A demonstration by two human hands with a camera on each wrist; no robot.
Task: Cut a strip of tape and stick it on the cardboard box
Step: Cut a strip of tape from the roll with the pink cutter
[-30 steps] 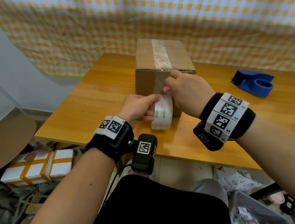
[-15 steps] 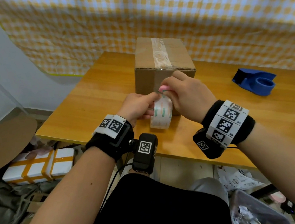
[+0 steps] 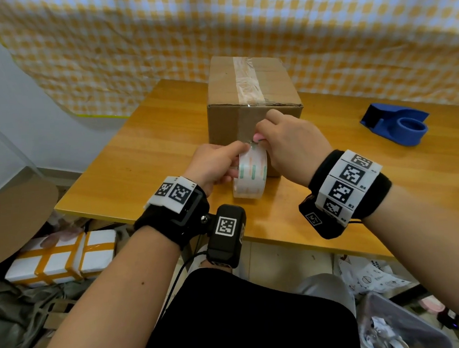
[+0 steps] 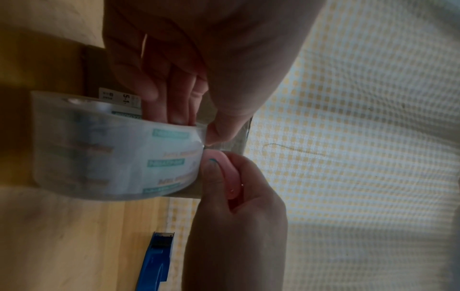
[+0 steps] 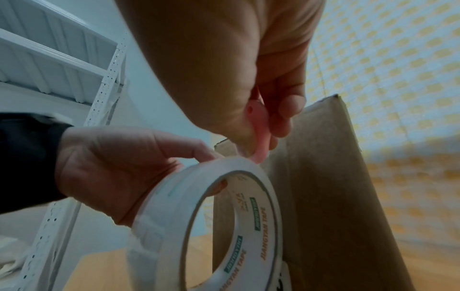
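Note:
A brown cardboard box (image 3: 235,123) stands on the wooden table (image 3: 144,164), with clear tape (image 3: 246,83) running along its top and down its near face. My left hand (image 3: 216,164) grips a roll of clear tape (image 3: 251,177) in front of the box, fingers through its core, thumb on the rim (image 5: 204,151). My right hand (image 3: 289,143) pinches a small pink cutter (image 3: 258,137) at the top of the roll, where the tape leaves it. The cutter (image 4: 224,169) shows in the left wrist view against the roll (image 4: 112,145). The right wrist view has the cutter (image 5: 259,130) above the roll (image 5: 206,222).
A blue tape dispenser (image 3: 396,123) sits on the table to the right. A yellow checked cloth (image 3: 237,20) hangs behind. Below the table's left edge lie a white parcel with orange tape (image 3: 61,258) and clutter. A bin with papers (image 3: 397,325) stands at lower right.
Both hands and the roll have stayed in front of the box; the right hand with the pink cutter has shifted slightly lower, onto the top of the roll.

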